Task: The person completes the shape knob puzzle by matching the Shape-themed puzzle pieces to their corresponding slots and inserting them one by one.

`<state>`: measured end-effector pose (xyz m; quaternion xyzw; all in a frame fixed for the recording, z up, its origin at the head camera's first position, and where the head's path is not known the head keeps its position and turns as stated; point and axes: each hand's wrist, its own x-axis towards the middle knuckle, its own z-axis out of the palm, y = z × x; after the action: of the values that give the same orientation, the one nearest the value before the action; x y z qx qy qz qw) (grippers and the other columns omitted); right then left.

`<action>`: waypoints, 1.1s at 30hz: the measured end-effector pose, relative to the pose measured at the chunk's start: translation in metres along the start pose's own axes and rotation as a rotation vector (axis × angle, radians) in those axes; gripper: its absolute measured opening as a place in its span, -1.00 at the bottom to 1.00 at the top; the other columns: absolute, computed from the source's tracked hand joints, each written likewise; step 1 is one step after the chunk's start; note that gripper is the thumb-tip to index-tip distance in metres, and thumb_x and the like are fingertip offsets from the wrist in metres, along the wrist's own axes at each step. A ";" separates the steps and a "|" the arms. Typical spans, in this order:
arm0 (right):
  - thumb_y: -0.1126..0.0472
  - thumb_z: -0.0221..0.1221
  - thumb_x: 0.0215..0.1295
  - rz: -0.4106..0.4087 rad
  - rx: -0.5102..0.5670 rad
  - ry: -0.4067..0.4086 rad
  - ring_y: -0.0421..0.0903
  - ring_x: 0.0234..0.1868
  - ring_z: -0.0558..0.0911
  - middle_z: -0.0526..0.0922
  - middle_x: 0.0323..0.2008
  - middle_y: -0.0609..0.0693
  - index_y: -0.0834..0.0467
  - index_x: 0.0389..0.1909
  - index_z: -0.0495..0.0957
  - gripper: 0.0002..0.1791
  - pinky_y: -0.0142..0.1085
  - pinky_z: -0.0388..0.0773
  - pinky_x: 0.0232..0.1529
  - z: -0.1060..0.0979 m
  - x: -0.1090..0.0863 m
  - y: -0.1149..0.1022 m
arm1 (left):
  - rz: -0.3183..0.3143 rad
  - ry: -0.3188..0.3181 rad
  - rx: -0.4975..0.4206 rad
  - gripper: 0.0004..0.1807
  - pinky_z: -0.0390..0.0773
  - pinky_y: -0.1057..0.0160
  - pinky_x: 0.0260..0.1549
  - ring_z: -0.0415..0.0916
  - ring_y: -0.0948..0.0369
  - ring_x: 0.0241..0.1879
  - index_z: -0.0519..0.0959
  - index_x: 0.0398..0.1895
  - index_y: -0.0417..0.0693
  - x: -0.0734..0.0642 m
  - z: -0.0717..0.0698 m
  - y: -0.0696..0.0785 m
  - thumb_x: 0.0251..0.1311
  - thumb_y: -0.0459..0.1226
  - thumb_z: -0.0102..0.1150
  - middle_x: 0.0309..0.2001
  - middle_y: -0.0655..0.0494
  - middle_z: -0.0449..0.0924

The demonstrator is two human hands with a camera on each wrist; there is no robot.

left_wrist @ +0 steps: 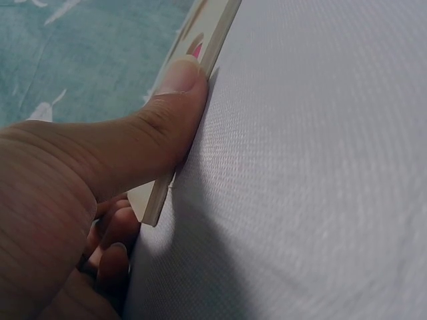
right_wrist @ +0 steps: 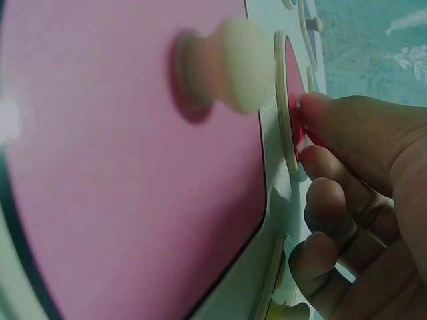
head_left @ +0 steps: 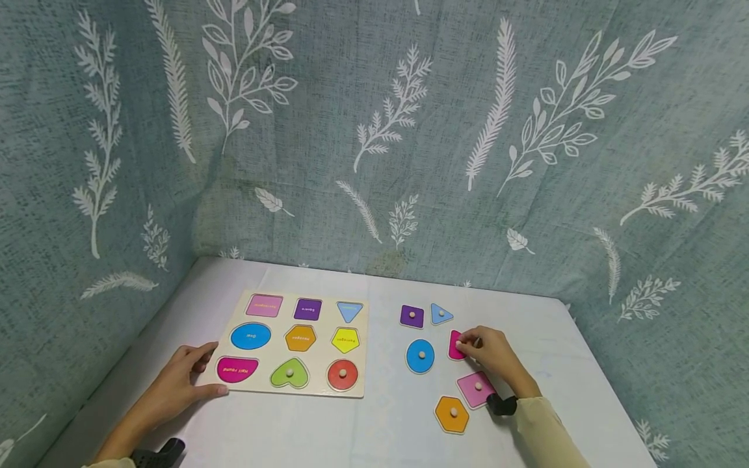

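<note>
My left hand (head_left: 178, 379) grips the near left corner of a cream shape puzzle board (head_left: 316, 387), its thumb along the near edge and the fingers at the left side. In the left wrist view the thumb (left_wrist: 177, 100) lies over the board's edge. To the right, my right hand (head_left: 494, 356) pinches the knob of a magenta half-round puzzle piece (head_left: 454, 351). The right wrist view shows that magenta piece (right_wrist: 293, 100) beyond a pink rectangle piece (right_wrist: 133, 200). On the board, a green heart piece (head_left: 289, 376) and a red circle piece (head_left: 342, 377) sit in their recesses.
Loose knobbed pieces lie on the white tablecloth: a purple square (head_left: 412, 319), a light blue triangle (head_left: 441, 318), a blue oval (head_left: 416, 361) and an orange hexagon (head_left: 450, 424). A yellow piece (right_wrist: 277, 308) shows below the right hand. A patterned green cloth (head_left: 328, 162) hangs behind.
</note>
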<state>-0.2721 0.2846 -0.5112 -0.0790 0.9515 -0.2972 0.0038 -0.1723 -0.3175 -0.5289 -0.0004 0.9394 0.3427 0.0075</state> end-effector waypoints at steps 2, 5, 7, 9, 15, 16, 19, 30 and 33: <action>0.17 0.43 0.27 -0.007 -0.004 -0.003 -0.12 -0.37 0.49 0.55 -0.44 -0.12 0.14 -0.19 0.75 -0.84 -0.36 0.50 -0.43 0.000 0.001 0.001 | 0.000 0.003 0.003 0.23 0.59 -0.06 -0.04 0.37 -0.02 -0.09 0.28 0.43 -0.47 -0.001 0.000 0.000 -0.20 0.10 0.66 -0.03 -0.19 0.36; 0.18 0.43 0.27 -0.025 -0.008 0.000 -0.12 -0.38 0.49 0.54 -0.45 -0.12 0.13 -0.21 0.75 -0.86 -0.37 0.49 -0.45 0.001 0.001 0.002 | 0.001 0.005 0.003 0.22 0.58 -0.05 -0.07 0.36 -0.02 -0.10 0.28 0.42 -0.48 -0.001 -0.001 0.001 -0.19 0.10 0.66 -0.04 -0.19 0.36; 0.19 0.43 0.28 -0.039 -0.012 0.001 -0.13 -0.39 0.48 0.53 -0.47 -0.13 0.11 -0.24 0.75 -0.89 -0.38 0.48 -0.44 0.002 0.001 0.002 | 0.000 0.003 -0.001 0.23 0.58 -0.03 -0.09 0.36 -0.03 -0.10 0.28 0.42 -0.47 -0.002 -0.001 0.001 -0.20 0.10 0.66 -0.04 -0.19 0.35; 0.19 0.42 0.28 -0.054 -0.016 -0.003 -0.14 -0.40 0.48 0.52 -0.48 -0.13 0.10 -0.26 0.74 -0.91 -0.37 0.48 -0.41 0.002 0.000 0.002 | 0.003 -0.001 -0.005 0.21 0.57 -0.03 -0.11 0.36 -0.03 -0.09 0.28 0.42 -0.49 -0.002 -0.001 0.001 -0.17 0.08 0.66 -0.04 -0.20 0.35; 0.17 0.42 0.28 -0.056 -0.041 0.026 -0.16 -0.42 0.47 0.50 -0.51 -0.16 0.05 -0.34 0.69 -0.91 -0.35 0.45 -0.41 0.002 -0.004 0.002 | -0.001 0.003 -0.001 0.19 0.56 -0.06 -0.07 0.37 -0.03 -0.09 0.29 0.41 -0.49 -0.003 0.000 0.000 -0.17 0.06 0.66 -0.03 -0.20 0.35; 0.17 0.42 0.28 -0.053 -0.039 0.037 -0.15 -0.42 0.47 0.49 -0.51 -0.16 0.04 -0.35 0.68 -0.91 -0.35 0.44 -0.42 0.002 -0.004 0.002 | -0.002 0.005 -0.002 0.19 0.56 -0.07 -0.06 0.37 -0.04 -0.09 0.29 0.41 -0.49 -0.003 0.001 -0.001 -0.17 0.06 0.67 -0.03 -0.21 0.35; 0.17 0.42 0.27 -0.057 -0.015 0.059 -0.13 -0.41 0.46 0.50 -0.50 -0.15 0.03 -0.36 0.69 -0.91 -0.34 0.42 -0.44 0.001 -0.004 -0.001 | -0.005 0.005 -0.001 0.21 0.56 -0.08 -0.06 0.36 -0.03 -0.10 0.29 0.42 -0.47 -0.003 0.000 -0.001 -0.19 0.08 0.67 -0.04 -0.20 0.35; 0.15 0.45 0.24 -0.148 0.001 0.070 -0.16 -0.42 0.47 0.50 -0.51 -0.20 0.01 -0.35 0.70 -0.89 -0.37 0.45 -0.40 0.011 -0.002 -0.022 | 0.001 0.009 0.005 0.23 0.58 -0.05 -0.08 0.34 -0.01 -0.11 0.29 0.43 -0.44 -0.001 -0.002 0.000 -0.21 0.13 0.65 -0.07 -0.16 0.35; 0.15 0.45 0.24 -0.182 0.006 0.073 -0.19 -0.42 0.47 0.49 -0.51 -0.22 0.01 -0.37 0.69 -0.89 -0.37 0.46 -0.39 0.015 -0.002 -0.030 | 0.000 0.004 0.004 0.23 0.58 -0.03 -0.09 0.34 -0.01 -0.11 0.29 0.43 -0.43 -0.001 -0.002 0.001 -0.21 0.12 0.66 -0.07 -0.15 0.35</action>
<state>-0.2648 0.2525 -0.5069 -0.1545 0.9391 -0.3016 -0.0576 -0.1710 -0.3178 -0.5266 -0.0011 0.9401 0.3408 0.0058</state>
